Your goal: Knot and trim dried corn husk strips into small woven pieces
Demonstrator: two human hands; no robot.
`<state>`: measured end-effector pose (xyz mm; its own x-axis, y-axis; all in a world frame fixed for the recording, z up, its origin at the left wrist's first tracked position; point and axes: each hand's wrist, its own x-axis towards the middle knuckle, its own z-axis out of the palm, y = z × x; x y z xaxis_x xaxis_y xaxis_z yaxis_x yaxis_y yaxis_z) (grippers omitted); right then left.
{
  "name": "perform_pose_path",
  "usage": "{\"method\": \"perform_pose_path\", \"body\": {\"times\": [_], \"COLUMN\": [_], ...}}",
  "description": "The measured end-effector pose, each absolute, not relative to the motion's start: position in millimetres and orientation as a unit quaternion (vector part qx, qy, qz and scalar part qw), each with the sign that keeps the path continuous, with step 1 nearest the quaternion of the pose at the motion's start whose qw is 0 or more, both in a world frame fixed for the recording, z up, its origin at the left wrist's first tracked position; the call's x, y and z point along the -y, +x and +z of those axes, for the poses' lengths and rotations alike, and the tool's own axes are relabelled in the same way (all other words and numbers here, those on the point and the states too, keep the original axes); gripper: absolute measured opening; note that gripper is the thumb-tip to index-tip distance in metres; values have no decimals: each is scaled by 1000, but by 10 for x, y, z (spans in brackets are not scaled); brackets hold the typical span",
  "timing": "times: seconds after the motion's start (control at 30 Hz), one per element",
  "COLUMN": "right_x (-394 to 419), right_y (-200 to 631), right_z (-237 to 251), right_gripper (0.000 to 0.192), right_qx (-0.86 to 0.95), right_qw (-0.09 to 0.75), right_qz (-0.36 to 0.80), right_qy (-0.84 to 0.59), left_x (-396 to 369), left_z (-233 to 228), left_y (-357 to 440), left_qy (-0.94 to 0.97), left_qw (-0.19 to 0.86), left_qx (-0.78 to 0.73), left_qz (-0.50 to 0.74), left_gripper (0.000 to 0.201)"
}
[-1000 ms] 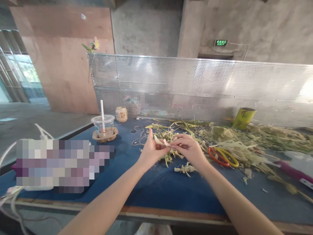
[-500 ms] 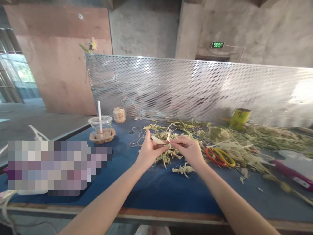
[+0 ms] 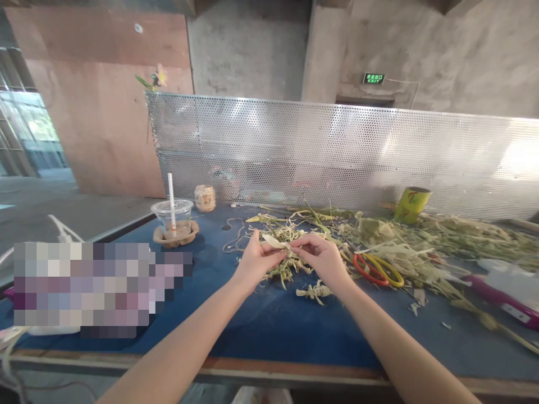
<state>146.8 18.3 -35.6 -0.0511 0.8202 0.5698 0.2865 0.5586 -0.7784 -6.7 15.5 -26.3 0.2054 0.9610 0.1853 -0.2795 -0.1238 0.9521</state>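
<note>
Between both hands is a pale husk strip (image 3: 275, 242), its wide end sticking up past my left fingers. My left hand (image 3: 256, 261) is closed on the strip with thumb and fingertips, the thumb side toward the middle. My right hand (image 3: 322, 255) pinches the strip's other end, its fingertips close to the left ones. Below and behind the fingers lies a heap of knotted husk pieces (image 3: 286, 272). One separate knotted husk piece (image 3: 314, 292) rests on the table just left of my right wrist. The exact fold at the fingertips is too small to make out.
Red and yellow scissor handles (image 3: 381, 270) lie right of my right hand, beside loose dry husks (image 3: 442, 241). A yellow-green tube (image 3: 411, 205) stands behind. On the left are a lidded plastic cup (image 3: 179, 216) in a cardboard holder and a blurred-out patch. A perforated metal panel (image 3: 273, 146) borders the back.
The right fingertips have shifted slightly left and down along the husk strip. The upright tip that stood between the hands no longer shows. My left hand has barely moved.
</note>
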Motion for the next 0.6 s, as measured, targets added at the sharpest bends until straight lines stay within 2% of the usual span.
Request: {"method": "perform_pose_path", "body": {"times": [0.17, 0.3, 0.6], "right_x": [-167, -148, -118], "right_y": [1465, 1448, 1404], "right_z": [-371, -361, -322], "right_gripper": [6, 6, 8], "right_qx": [709, 703, 645], "right_qw": [559, 555, 571], "right_qz": [213, 210, 286], "right_qy": [-374, -392, -420], "left_x": [-187, -200, -170], "left_z": [-288, -288, -282], "left_y": [-75, -80, -86], "left_qy": [469, 459, 554], "left_qw": [610, 632, 558], "left_qx": [-332, -332, -342], "left_qz": [546, 528, 515], "left_gripper": [117, 109, 107]}}
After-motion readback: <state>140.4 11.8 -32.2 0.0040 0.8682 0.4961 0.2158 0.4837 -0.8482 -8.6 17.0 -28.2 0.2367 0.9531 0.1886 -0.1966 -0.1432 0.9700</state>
